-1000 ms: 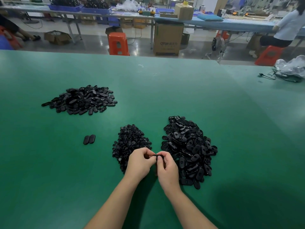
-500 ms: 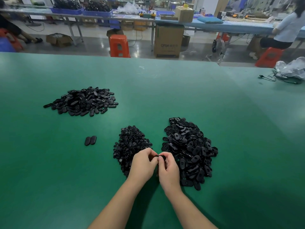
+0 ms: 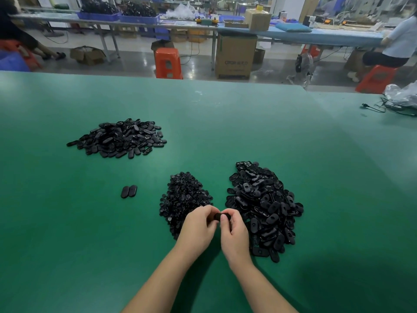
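My left hand [image 3: 198, 229] and my right hand [image 3: 234, 233] meet over the green table [image 3: 225, 123], both pinching one small black oval plastic part [image 3: 220, 216] between their fingertips. Behind my left hand lies a pile of small black round pieces [image 3: 184, 195]. To the right of my right hand spreads a larger pile of black oval shells [image 3: 264, 206]. A third pile of black oval parts [image 3: 119, 137] sits at the far left. Two oval parts [image 3: 128, 191] lie side by side left of the small-piece pile.
A clear plastic bag [image 3: 404, 96] and a black cable [image 3: 374, 107] lie at the table's far right. Beyond the table edge stand an orange stool [image 3: 168, 63], a cardboard box [image 3: 235, 56] and workbenches with seated people.
Both hands have stayed together over the same spot; the fingers shifted a little and more of the black part shows between them.
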{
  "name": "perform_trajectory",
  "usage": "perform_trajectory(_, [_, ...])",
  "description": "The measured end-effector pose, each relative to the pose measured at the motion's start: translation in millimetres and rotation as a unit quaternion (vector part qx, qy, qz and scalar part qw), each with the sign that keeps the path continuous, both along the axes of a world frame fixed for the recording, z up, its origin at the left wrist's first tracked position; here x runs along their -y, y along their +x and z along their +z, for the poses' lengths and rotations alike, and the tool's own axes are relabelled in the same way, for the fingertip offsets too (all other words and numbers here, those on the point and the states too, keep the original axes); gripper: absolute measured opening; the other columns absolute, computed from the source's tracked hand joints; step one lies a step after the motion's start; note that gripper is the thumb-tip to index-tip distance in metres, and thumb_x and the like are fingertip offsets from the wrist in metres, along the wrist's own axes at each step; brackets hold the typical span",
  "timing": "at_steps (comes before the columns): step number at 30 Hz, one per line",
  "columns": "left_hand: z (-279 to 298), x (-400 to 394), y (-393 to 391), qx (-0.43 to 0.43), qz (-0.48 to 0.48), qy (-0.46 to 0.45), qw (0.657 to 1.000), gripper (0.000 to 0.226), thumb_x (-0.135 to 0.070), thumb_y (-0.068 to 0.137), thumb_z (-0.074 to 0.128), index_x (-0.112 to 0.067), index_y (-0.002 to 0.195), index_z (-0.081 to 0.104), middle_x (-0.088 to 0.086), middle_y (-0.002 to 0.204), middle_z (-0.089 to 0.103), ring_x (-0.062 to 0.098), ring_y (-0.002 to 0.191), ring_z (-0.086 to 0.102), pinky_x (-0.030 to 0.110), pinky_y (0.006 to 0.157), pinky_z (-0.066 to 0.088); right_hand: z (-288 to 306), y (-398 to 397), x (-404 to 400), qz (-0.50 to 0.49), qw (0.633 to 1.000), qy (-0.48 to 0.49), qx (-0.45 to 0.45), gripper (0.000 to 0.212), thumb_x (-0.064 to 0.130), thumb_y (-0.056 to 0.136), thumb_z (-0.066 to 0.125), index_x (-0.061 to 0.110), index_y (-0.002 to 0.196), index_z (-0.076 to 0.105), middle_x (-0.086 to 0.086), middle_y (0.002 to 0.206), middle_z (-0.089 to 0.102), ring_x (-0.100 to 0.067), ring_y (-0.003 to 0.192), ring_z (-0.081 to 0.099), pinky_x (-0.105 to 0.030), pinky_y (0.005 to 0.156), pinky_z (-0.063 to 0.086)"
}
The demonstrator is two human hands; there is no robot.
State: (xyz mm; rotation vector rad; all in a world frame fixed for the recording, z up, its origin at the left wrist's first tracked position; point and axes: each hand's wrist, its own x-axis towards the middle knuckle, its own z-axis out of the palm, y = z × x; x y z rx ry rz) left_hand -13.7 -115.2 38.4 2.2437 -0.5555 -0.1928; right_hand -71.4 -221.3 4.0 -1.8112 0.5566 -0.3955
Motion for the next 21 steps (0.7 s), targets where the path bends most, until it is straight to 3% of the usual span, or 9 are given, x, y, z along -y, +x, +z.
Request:
perform_trajectory(2, [-2,-1,1,0.048,-0.036,0.019,0.998,0.028,-0.011,0.094,0.063,-0.024,0.118,0.067,-0.014,0.099,0.06,0.001,0.086,0.054,0.012,0.081,0.044,0,1,0,-0.009,1.0,0.013,0.001,0.016,0.015,0.104,0.05,0.026,0.096,0.06,0.004,0.078,0.065,-0.009,0.073,0.059,-0.038,0.074,0.049])
perform_trajectory(4, [-4,-4,1,0.075,-0.053,0.028,0.995,0.027,-0.013,0.095,0.062,-0.025,0.119,0.067,-0.012,0.103,0.06,0.006,0.093,0.058,0.025,0.086,0.05,-2,1,1,-0.011,1.0,0.023,0.002,0.02,0.016,0.105,0.047,0.027,0.095,0.06,0.003,0.074,0.063,-0.008,0.069,0.057,-0.039,0.073,0.048])
perform_trajectory(8, [-6,-13,3,0.146,-0.03,0.054,0.987,0.021,-0.024,0.093,0.065,-0.029,0.114,0.068,-0.015,0.103,0.062,0.008,0.088,0.063,0.025,0.072,0.051,-2,3,-1,-0.01,0.998,0.065,0.005,0.022,0.019,0.107,0.043,0.03,0.107,0.061,0.0,0.076,0.064,-0.015,0.065,0.054,-0.041,0.067,0.045])
perform_trajectory(11, [-3,-32,18,0.159,0.082,0.057,0.982,0.02,-0.027,0.09,0.07,-0.029,0.11,0.069,-0.014,0.094,0.062,0.007,0.074,0.059,0.023,0.061,0.042,-2,2,-1,-0.008,0.998,0.062,0.01,0.022,0.016,0.107,0.044,0.031,0.111,0.059,0.0,0.076,0.064,-0.009,0.055,0.049,-0.034,0.057,0.04])
perform_trajectory(16, [-11,-93,64,0.082,0.308,0.075,0.945,0.019,-0.028,0.092,0.07,-0.019,0.109,0.071,-0.006,0.082,0.059,0.014,0.066,0.054,0.026,0.053,0.033,-1,0,-1,0.015,0.999,0.036,-0.008,0.02,0.017,0.106,0.046,0.032,0.107,0.059,0.0,0.078,0.064,-0.01,0.054,0.046,-0.032,0.054,0.04])
perform_trajectory(21, [-26,-128,92,0.031,0.369,0.127,0.92,0.022,-0.031,0.092,0.069,-0.016,0.109,0.072,0.006,0.092,0.069,0.03,0.081,0.06,0.035,0.064,0.049,0,1,-1,0.021,0.999,0.017,-0.017,0.019,0.016,0.105,0.047,0.029,0.104,0.061,0.0,0.077,0.065,-0.009,0.052,0.046,-0.03,0.051,0.038])
